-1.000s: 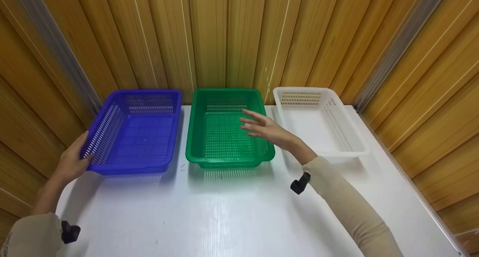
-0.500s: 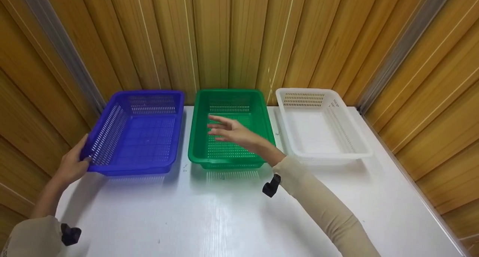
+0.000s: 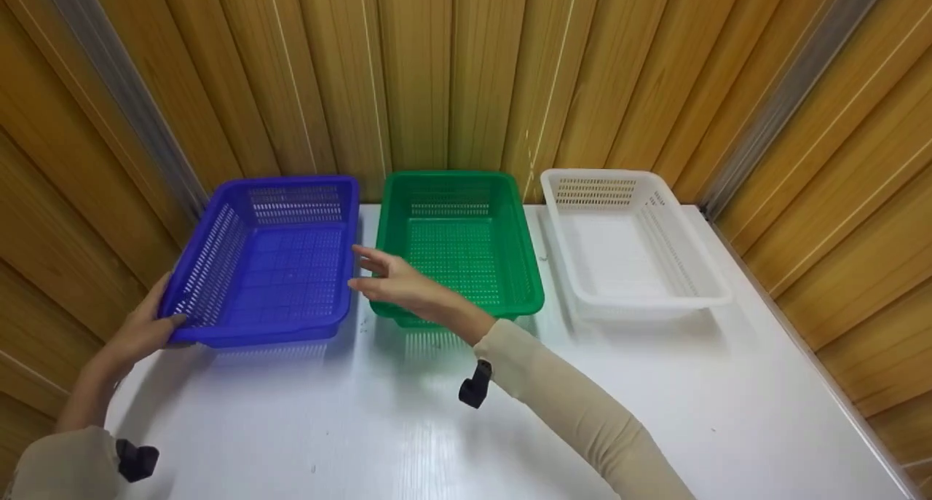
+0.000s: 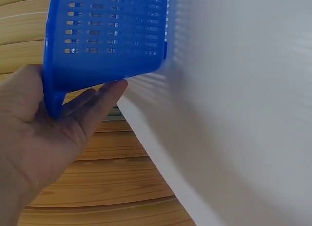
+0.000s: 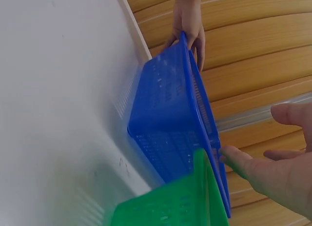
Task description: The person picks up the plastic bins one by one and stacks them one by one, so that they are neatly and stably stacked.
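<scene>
In the head view a blue-violet plastic basket (image 3: pixel 269 334) with slotted sides stands on the left of the white table. My left hand (image 3: pixel 142 331) grips its near left corner, thumb over the rim. The left wrist view shows that rim between the thumb and the fingers (image 4: pixel 100 106), which lie along the outer wall. My right hand (image 3: pixel 397 282) hovers over the left side of a green basket (image 3: pixel 537 282), fingers apart and nothing in it. Its fingertips are right at the blue-violet basket's right rim, as in the right wrist view (image 5: pixel 278 172).
A white basket (image 3: pixel 655 301) stands at the right, in line with the other two along the back of the white table (image 3: pixel 393 427). Wood-patterned walls (image 3: pixel 437 70) enclose the back and both sides. The table's left edge passes just beneath the left hand.
My right hand has moved left, from the green basket's right side across it to the blue-violet basket's right rim. My left hand keeps its grip on the corner. The baskets stand as before.
</scene>
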A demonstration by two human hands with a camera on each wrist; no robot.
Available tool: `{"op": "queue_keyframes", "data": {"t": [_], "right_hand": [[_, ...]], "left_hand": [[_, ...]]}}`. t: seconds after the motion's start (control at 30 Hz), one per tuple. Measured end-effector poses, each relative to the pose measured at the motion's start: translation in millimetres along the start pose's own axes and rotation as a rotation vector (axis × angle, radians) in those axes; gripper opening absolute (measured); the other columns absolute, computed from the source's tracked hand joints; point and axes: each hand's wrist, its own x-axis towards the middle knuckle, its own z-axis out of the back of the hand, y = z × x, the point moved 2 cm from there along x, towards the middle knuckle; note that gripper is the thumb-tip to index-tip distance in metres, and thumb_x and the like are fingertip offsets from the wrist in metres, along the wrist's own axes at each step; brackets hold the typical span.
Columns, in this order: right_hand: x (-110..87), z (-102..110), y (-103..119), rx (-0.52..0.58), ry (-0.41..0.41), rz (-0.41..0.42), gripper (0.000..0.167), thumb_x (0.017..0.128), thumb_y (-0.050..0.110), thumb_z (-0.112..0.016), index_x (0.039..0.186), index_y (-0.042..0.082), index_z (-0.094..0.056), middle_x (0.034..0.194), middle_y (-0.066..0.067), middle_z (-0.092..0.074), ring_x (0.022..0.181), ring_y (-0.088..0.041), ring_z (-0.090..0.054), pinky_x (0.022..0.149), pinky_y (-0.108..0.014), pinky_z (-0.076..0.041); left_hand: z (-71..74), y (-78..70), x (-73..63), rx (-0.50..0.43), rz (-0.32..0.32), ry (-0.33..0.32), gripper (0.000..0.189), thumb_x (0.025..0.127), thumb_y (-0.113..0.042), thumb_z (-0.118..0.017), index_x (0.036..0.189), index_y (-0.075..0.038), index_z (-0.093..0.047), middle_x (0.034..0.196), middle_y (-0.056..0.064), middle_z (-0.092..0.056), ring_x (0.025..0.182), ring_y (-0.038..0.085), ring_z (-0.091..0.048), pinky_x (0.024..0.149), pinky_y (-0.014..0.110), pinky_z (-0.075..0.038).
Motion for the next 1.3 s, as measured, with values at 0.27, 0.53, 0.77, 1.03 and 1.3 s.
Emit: {"op": "queue_keyframes", "data": {"t": [0.27, 0.53, 0.77, 1.03, 1.3], "right_hand": [[6.1, -19.2, -7.5, -0.042, 0.024, -0.049, 0.086, 0.097, 0.019, -0.066, 0.165, 0.017, -0.014, 0.17, -0.011, -0.023, 0.156, -0.03, -0.029, 0.12, -0.046, -0.039], [9.4, -28.2, -11.8, -0.028, 0.021, -0.025, 0.09, 0.095, 0.015, -0.067, 0.166, 0.015, -0.011, 0.171, -0.012, -0.02, 0.159, -0.032, -0.018, 0.123, -0.047, -0.035], [10.3, -27.4, -14.7, -0.021, 0.018, -0.018, 0.091, 0.093, 0.012, -0.068, 0.166, 0.015, -0.013, 0.172, -0.011, -0.019, 0.159, -0.031, -0.018, 0.123, -0.046, -0.034], [12.7, -24.8, -19.2, 0.022, 0.036, 0.017, 0.092, 0.093, 0.012, -0.067, 0.166, 0.014, -0.01, 0.172, -0.01, -0.015, 0.161, -0.028, -0.012, 0.124, -0.047, -0.033], [17.2, -25.0, -18.8, 0.189, 0.002, -0.03, 0.094, 0.097, 0.009, -0.066, 0.166, 0.02, -0.003, 0.173, -0.013, -0.013, 0.156, -0.033, -0.028, 0.12, -0.05, -0.037]], "left_hand": [[-3.1, 8.4, -0.5, -0.195, -0.003, 0.045, 0.073, 0.107, -0.006, -0.028, 0.159, -0.014, 0.022, 0.149, 0.048, -0.015, 0.093, 0.005, -0.064, 0.082, 0.036, -0.064], [-0.9, 9.7, -4.2, -0.19, 0.035, 0.039, 0.057, 0.11, -0.014, -0.028, 0.156, 0.008, -0.002, 0.122, 0.017, -0.055, 0.09, 0.003, -0.067, 0.086, 0.035, -0.063], [-3.2, 12.0, -2.7, -0.28, 0.008, 0.028, 0.064, 0.109, -0.008, -0.029, 0.162, -0.004, 0.007, 0.136, 0.03, -0.04, 0.091, 0.003, -0.067, 0.083, 0.033, -0.063], [-2.7, 10.8, -4.7, -0.458, 0.001, -0.066, 0.07, 0.105, 0.0, -0.035, 0.165, -0.013, 0.0, 0.129, 0.014, -0.042, 0.086, 0.005, -0.07, 0.075, 0.033, -0.064], [-2.2, 2.5, -11.9, -0.63, -0.032, -0.102, 0.061, 0.105, 0.003, -0.035, 0.16, -0.019, -0.018, 0.114, -0.009, -0.053, 0.084, 0.008, -0.072, 0.072, 0.033, -0.064]]}}
